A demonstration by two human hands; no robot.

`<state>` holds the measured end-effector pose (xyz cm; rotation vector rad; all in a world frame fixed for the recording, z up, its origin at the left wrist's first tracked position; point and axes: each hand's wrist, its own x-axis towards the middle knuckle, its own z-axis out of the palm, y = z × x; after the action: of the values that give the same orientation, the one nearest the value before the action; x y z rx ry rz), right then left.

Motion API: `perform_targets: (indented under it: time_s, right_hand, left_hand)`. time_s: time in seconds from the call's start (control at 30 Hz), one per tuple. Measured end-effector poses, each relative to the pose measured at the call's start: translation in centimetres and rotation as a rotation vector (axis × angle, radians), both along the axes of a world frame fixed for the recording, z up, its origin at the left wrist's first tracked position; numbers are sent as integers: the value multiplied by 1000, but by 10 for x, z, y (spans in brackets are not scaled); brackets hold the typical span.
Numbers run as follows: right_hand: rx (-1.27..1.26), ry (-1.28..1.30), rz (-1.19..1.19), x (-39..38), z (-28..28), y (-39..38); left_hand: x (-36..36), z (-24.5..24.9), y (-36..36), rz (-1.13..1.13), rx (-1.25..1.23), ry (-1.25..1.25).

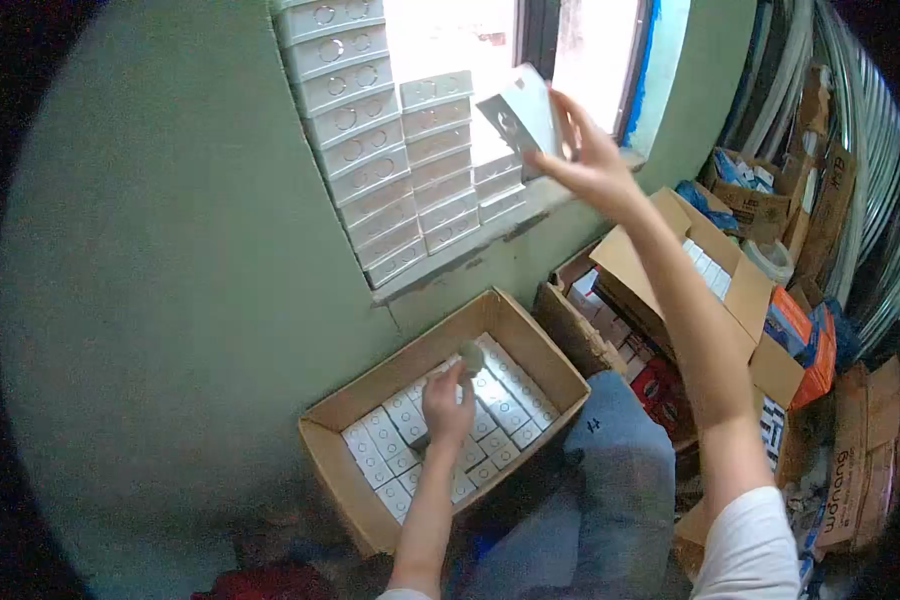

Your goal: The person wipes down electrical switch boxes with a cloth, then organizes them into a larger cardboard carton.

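Note:
High in front of the window, my right hand (598,165) grips a metal electrical box (532,108) by its right side, tilted, with a knockout visible on its face. Below it, my left hand (448,405) is over a cardboard carton (345,490). Its fingers are closed at a small round greyish thing (471,356), blurred and too small to name. Rows of similar metal boxes (373,447) with round knockouts line the carton. More of these boxes stand in stacked columns (355,135) on the window sill, the left column tallest.
To the right stand open cartons (745,255) with small white packs, an orange bag (820,360) and a smaller box of blue-and-white packs (745,175). Coiled grey conduit (875,200) leans along the right wall. My jeans-clad leg (620,480) is beside the carton.

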<state>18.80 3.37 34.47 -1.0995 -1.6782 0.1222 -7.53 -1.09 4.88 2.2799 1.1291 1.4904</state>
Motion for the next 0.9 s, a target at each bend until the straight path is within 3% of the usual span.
perform_targets:
  time_s: [0.1,0.17,0.27,0.47,0.57,0.7,0.83,0.9]
  right_hand:
    - [158,-446,-314,-1,52,47]
    - [360,-684,-250,15,68,91]
    - [238,-785,-273,15,88,126]
    - [-552,-624,-162,-9,133,133]
    - [-573,-685,-203,-21,142,131]
    - [-679,-517,-64,-5,138,169]
    - [-412,-695,-62,-15,127,174]
    - [-548,-595,-24,-22,137,159]
  left_hand:
    - [4,12,1,-114,22,56]
    - [7,7,1,-199,81,133]
    - [11,0,1,-312,191,173]
    - [10,9,-2,-401,89,147]
    - [13,6,0,-427,53,114]
    - [13,9,0,-448,23,137]
    - [12,10,2,-441,-9,141]
    - [11,14,0,-445,-42,143]
